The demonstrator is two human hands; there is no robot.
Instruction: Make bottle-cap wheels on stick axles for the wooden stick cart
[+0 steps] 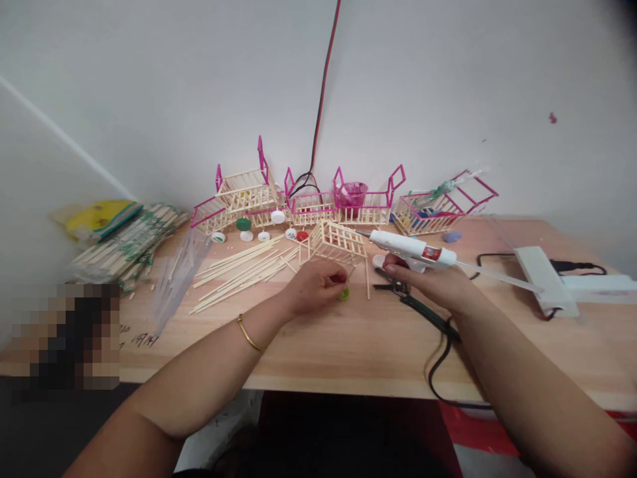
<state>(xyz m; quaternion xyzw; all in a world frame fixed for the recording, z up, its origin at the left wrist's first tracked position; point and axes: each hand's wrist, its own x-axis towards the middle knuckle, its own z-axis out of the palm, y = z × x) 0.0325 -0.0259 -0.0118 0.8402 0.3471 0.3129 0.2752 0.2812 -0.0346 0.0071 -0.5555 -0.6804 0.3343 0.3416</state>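
Observation:
My left hand is closed in a pinch, with a small green bottle cap at its fingertips; the fingers partly hide the cap. Just beyond that hand stands a small cart-like frame of pale wooden sticks, tilted on the table. My right hand grips a white hot glue gun, whose nozzle points left at the frame's upper right side. A clear glue stick sticks out of the gun's back. Below the right hand lies a dark-handled cutting tool, partly covered.
Loose wooden sticks lie on the left, near packed sticks. Several pink-trimmed stick carts line the wall, with a pink cup among them. White bottle caps sit before them. A power strip and black cord are right.

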